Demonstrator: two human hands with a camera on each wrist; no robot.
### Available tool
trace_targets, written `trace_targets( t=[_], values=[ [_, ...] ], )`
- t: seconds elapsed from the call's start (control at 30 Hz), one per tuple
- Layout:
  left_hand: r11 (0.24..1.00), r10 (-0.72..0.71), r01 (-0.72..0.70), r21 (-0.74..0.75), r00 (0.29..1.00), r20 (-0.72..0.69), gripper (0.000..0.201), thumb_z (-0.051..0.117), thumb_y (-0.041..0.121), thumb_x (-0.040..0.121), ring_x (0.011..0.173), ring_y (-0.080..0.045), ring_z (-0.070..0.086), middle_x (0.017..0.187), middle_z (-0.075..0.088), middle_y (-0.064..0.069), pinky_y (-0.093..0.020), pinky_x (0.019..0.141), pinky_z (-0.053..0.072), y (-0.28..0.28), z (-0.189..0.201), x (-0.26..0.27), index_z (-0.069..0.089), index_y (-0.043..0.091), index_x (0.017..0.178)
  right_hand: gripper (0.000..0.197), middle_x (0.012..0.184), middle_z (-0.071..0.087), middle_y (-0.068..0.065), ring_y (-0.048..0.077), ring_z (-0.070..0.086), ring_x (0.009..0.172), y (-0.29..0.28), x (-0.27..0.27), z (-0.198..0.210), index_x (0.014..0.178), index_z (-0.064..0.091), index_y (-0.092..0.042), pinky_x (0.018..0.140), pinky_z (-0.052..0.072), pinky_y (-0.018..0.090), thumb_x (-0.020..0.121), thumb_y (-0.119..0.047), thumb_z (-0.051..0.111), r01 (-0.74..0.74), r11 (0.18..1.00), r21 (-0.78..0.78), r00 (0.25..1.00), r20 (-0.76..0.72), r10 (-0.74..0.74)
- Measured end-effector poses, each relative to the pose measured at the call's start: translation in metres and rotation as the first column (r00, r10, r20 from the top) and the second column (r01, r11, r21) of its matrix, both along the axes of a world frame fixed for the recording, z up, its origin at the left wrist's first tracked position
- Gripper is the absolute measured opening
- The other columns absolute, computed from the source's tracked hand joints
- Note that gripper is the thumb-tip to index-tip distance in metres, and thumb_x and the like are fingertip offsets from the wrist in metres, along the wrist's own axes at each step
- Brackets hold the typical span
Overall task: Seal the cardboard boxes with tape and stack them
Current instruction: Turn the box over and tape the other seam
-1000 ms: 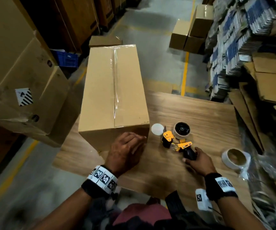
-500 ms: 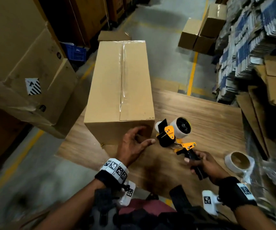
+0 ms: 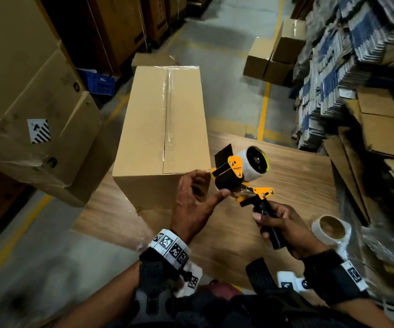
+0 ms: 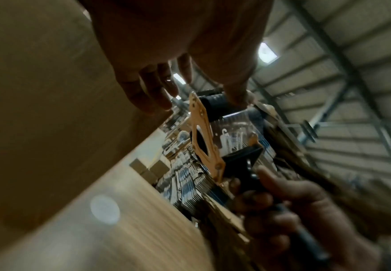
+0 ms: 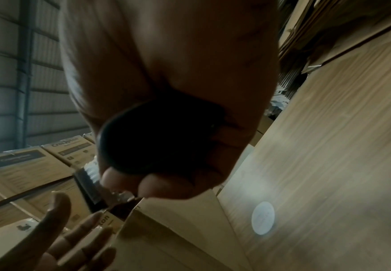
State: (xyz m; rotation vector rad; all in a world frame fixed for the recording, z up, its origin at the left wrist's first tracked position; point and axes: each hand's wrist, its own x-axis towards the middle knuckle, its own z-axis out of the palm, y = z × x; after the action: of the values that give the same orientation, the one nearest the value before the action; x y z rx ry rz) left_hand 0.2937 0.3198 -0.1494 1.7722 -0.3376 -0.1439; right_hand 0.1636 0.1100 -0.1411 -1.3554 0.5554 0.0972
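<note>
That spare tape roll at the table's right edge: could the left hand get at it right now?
Probably not easily. The spare tape roll lies beyond the right hand, which grips the tape dispenser; the left hand would have to cross over both.

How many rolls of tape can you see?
2. One white roll sits on the tape dispenser that the right hand holds by its handle. A loose roll lies on the table, right of that hand. More may be hidden.

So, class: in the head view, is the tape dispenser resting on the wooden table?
No: the right hand holds the tape dispenser by its handle, above the table.
</note>
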Motion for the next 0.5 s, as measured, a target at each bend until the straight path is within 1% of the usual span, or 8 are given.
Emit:
trace_targets(
  t=[0.03, 0.1, 0.13, 0.17, 0.2, 0.27, 0.37, 0.5],
  values=[
    [0.999, 0.029, -0.034, -0.037, 0.993, -0.111, 0.053, 0.085, 0.054, 0.075, 0.087, -0.003, 0.064, 0.107, 0.069, 0.006, -0.016, 0.072, 0.050, -0.002, -0.002, -0.003, 0.066, 0.024, 0.115, 0.033, 0.071, 0.055, 0.010, 0.022, 0.049, 0.051, 0.002, 0.001, 0.000, 0.098, 0.066, -0.002, 0.047, 0.042, 0.025, 0.075, -0.014, 0.087, 0.021, 1.000, 0.005, 1.000, 0.016, -0.021],
    [0.990, -0.025, -0.025, -0.141, 0.939, -0.343, 0.031, 0.086, 0.035, 0.085, 0.074, -0.010, 0.063, 0.091, 0.074, 0.001, -0.023, 0.064, 0.052, -0.007, -0.005, -0.005, 0.074, 0.015, 0.106, 0.033, 0.072, 0.053, 0.011, 0.022, 0.049, 0.051, 0.004, 0.004, 0.000, 0.097, 0.066, -0.002, 0.047, 0.042, 0.026, 0.076, -0.018, 0.086, 0.060, 0.998, 0.003, 0.997, 0.039, -0.060],
    [0.980, -0.091, 0.006, -0.197, 0.900, -0.427, 0.028, 0.086, 0.027, 0.086, 0.071, -0.013, 0.062, 0.087, 0.072, -0.002, -0.025, 0.060, 0.051, -0.009, -0.005, -0.005, 0.075, 0.012, 0.108, 0.035, 0.072, 0.053, 0.011, 0.023, 0.048, 0.052, 0.004, 0.006, -0.001, 0.098, 0.065, 0.000, 0.048, 0.042, 0.027, 0.077, -0.017, 0.087, 0.073, 0.997, 0.003, 0.996, 0.047, -0.073],
    [0.969, -0.157, 0.040, -0.245, 0.863, -0.479, 0.031, 0.086, 0.025, 0.086, 0.072, -0.014, 0.062, 0.088, 0.070, -0.002, -0.025, 0.059, 0.051, -0.011, -0.004, -0.006, 0.075, 0.012, 0.112, 0.038, 0.072, 0.053, 0.010, 0.023, 0.048, 0.053, 0.004, 0.007, -0.001, 0.101, 0.064, 0.004, 0.049, 0.042, 0.028, 0.078, -0.016, 0.086, 0.085, 0.996, 0.007, 0.995, 0.051, -0.085],
    [0.958, -0.208, 0.068, -0.280, 0.835, -0.509, 0.035, 0.085, 0.024, 0.085, 0.074, -0.014, 0.063, 0.092, 0.069, -0.002, -0.025, 0.060, 0.050, -0.012, -0.002, -0.006, 0.075, 0.012, 0.116, 0.039, 0.072, 0.053, 0.010, 0.023, 0.048, 0.053, 0.004, 0.008, 0.000, 0.103, 0.063, 0.006, 0.050, 0.042, 0.029, 0.079, -0.017, 0.083, 0.095, 0.995, 0.011, 0.994, 0.056, -0.095],
    [0.942, -0.262, 0.097, -0.320, 0.809, -0.526, 0.034, 0.084, 0.018, 0.087, 0.078, -0.014, 0.063, 0.097, 0.070, -0.004, -0.027, 0.063, 0.048, -0.017, 0.006, -0.007, 0.075, 0.010, 0.119, 0.037, 0.071, 0.054, 0.009, 0.023, 0.048, 0.054, 0.006, 0.010, 0.002, 0.103, 0.063, 0.003, 0.049, 0.042, 0.029, 0.078, -0.017, 0.080, 0.106, 0.994, 0.006, 0.992, 0.065, -0.106],
    [0.940, -0.248, 0.060, -0.335, 0.796, -0.552, 0.029, 0.081, 0.013, 0.088, 0.072, -0.009, 0.063, 0.098, 0.072, -0.005, -0.026, 0.064, 0.047, -0.025, 0.015, -0.008, 0.076, 0.007, 0.116, 0.034, 0.071, 0.055, 0.007, 0.023, 0.049, 0.054, 0.006, 0.011, 0.005, 0.103, 0.066, -0.001, 0.050, 0.044, 0.030, 0.077, -0.019, 0.080, 0.109, 0.994, -0.005, 0.991, 0.083, -0.109],
    [0.947, -0.213, 0.036, -0.320, 0.816, -0.537, 0.022, 0.084, 0.017, 0.085, 0.073, -0.009, 0.063, 0.097, 0.077, -0.001, -0.025, 0.063, 0.049, -0.028, 0.015, -0.011, 0.081, 0.013, 0.106, 0.033, 0.072, 0.056, 0.007, 0.023, 0.049, 0.055, 0.004, 0.009, 0.007, 0.103, 0.066, -0.002, 0.051, 0.044, 0.031, 0.077, -0.019, 0.080, 0.121, 0.993, -0.004, 0.987, 0.110, -0.120]
  ],
)
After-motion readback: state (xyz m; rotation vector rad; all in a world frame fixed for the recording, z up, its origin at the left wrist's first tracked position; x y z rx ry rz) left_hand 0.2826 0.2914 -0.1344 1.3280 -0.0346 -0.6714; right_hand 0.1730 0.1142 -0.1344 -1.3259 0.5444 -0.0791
